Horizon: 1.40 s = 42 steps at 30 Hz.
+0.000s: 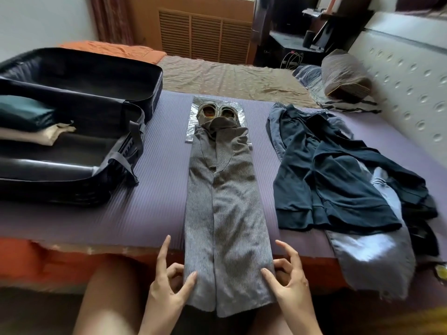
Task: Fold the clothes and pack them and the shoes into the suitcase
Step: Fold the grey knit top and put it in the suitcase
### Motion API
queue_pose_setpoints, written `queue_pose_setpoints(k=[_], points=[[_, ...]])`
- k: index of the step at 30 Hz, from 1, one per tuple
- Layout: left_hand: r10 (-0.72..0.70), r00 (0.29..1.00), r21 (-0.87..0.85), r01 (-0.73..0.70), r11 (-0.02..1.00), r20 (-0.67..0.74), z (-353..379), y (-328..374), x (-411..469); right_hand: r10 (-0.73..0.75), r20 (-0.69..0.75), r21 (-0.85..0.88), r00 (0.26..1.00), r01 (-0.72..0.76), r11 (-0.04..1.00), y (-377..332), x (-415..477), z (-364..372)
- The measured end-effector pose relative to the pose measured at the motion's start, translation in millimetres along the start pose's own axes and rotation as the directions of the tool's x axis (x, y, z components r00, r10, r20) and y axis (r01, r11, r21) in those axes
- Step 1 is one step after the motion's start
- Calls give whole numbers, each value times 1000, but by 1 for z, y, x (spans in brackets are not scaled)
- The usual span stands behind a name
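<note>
Head view. A grey ribbed garment (225,213), folded lengthwise into a narrow strip, lies down the middle of a purple mat (157,201) on the bed, its near end hanging over the bed's edge. The left hand (167,281) pinches the strip's left edge near that end, thumb on the cloth and forefinger raised. The right hand (287,279) pinches the right edge in the same manner. The hands are apart, one on either side of the strip. The garment's far end overlaps a pair of shoes (217,112), which rests on a silvery sheet (192,110). To the left, the suitcase (72,175) lies open, holding a folded dark green piece (24,112) on a cream piece (31,136). To the right lie unfolded clothes: a dark blue garment (338,177) over a pale one (372,250).
</note>
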<state>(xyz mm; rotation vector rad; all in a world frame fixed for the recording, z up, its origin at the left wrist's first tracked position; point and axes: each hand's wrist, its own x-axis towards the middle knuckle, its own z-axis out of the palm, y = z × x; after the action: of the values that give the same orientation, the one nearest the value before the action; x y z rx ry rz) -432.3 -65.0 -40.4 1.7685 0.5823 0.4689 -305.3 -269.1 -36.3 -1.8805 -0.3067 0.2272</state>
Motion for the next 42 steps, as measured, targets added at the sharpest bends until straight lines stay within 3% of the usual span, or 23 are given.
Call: queue_pose_setpoints(k=[3,9,11,13,15,17,20,22,26,30,36,39,42], points=[[-36,999,-52,36,998,-10,0,9,4,31,39,68,999,-34,997,-15,0,-1],[-88,974,-166,54,985,-210,-9,42,55,164,6,373,986,-154,915,-55,51,-3],[-141,975,-271,90,958,-174,-13,49,86,257,21,497,966,-234,836,-66,78,-1],[-277,959,-496,211,842,-62,-13,57,115,336,14,608,942,-275,745,-72,104,3],[-357,934,-594,305,744,33,-11,57,136,354,-3,604,935,-281,746,-71,124,9],[-359,932,-511,328,794,40,-8,52,149,349,-33,475,936,-293,830,-64,133,17],[-238,966,-108,227,968,-103,-3,36,154,248,-115,94,962,-238,967,-45,129,24],[-168,977,56,176,983,-130,-2,25,149,134,-110,-100,985,-145,984,-35,124,25],[-119,989,149,131,980,-85,3,10,139,104,-103,-126,989,-117,985,-27,122,29],[54,992,296,-17,955,-116,11,15,148,101,-151,-97,983,-116,988,-25,136,32],[24,995,414,18,910,-94,19,14,164,110,-166,-87,980,-125,988,-19,152,35],[3,995,378,36,925,-102,23,13,167,85,-171,-71,982,-98,993,-19,154,38],[-7,982,268,59,961,-191,20,16,171,9,-298,-35,955,-21,999,-18,159,32]])
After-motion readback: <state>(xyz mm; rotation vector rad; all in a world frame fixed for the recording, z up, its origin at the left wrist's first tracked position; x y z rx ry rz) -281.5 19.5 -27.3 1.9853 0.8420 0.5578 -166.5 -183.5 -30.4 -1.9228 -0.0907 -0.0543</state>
